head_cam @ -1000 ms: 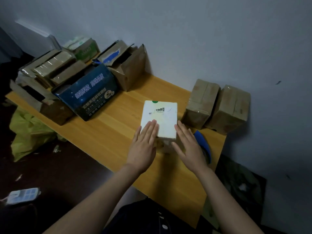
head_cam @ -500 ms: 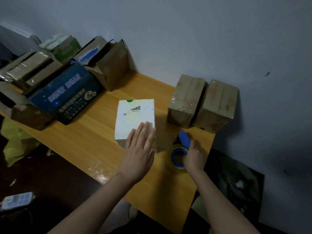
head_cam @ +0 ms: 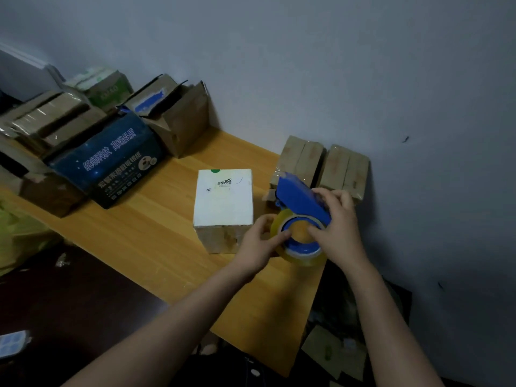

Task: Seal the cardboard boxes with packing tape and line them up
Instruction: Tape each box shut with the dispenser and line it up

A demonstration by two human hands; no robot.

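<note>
The white-topped box [head_cam: 224, 196] stands in the middle of the wooden table [head_cam: 139, 233]. Its lid is closed and carries a small QR code and a green spot at the far edge; the tiny print beside the code is too small to read. To its left lies a dark blue box [head_cam: 111, 160] with pale Chinese writing, of which "高端品质" can be read. Behind it an open brown box [head_cam: 176, 115] has its flaps up and a strip of blue tape on one flap; what is inside is hidden. A green and white box [head_cam: 102, 86] farther back has letters too blurred to read. Two sealed brown boxes [head_cam: 324, 163] stand side by side against the wall, shiny with clear tape. The blue tape dispenser [head_cam: 300, 199] is held above the table, just to the right of the white-topped box. Its long axis runs from the tape roll [head_cam: 300, 251] near the person up and away toward the left, and the roll's opening faces upward. The left hand [head_cam: 261, 241] grips the left rim of the roll with curled fingers. The right hand [head_cam: 339, 227] holds the dispenser from the right, fingers wrapped over the blue body.
</note>
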